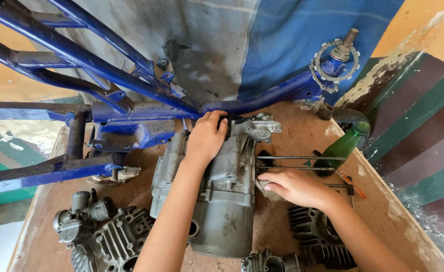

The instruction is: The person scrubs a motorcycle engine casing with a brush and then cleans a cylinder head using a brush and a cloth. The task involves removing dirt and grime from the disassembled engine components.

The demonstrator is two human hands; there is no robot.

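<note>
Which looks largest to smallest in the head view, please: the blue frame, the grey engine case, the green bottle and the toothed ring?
1. blue frame
2. grey engine case
3. green bottle and toothed ring: too alike to rank.
</note>
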